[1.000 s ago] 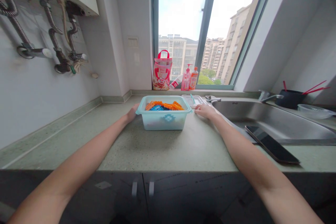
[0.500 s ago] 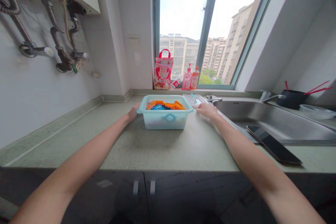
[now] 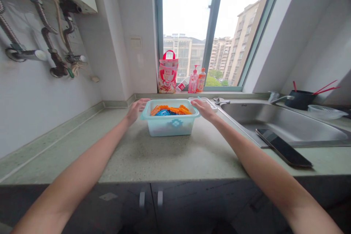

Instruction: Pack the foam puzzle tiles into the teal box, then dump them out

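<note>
A pale aqua plastic bin [image 3: 170,127] stands upright on the counter. Inside lie orange ridged pieces [image 3: 179,110] and a tangle of blue strands [image 3: 163,112]. My left hand [image 3: 135,110] is beside the bin's left rim, its fingers stretched and slightly apart, holding nothing. At the opposite rim is my right hand [image 3: 203,109], fingers reaching to the back right corner; they look stretched out, and whether they press on the rim I cannot tell. Behind that hand, a clear lid [image 3: 212,104] lies partly hidden on the counter.
A black phone [image 3: 282,148] rests across the front edge of the steel sink [image 3: 263,117] at right. Along the windowsill stand a red-handled bag [image 3: 168,76], a pink pump bottle [image 3: 193,80] and an orange bottle [image 3: 201,80]. Farther right is a black pot [image 3: 299,100] with red sticks.
Both hands have risen from low beside the bin to about rim height. My right hand has moved left to the rim. The whole view has shifted slightly; the bin stays on the counter.
</note>
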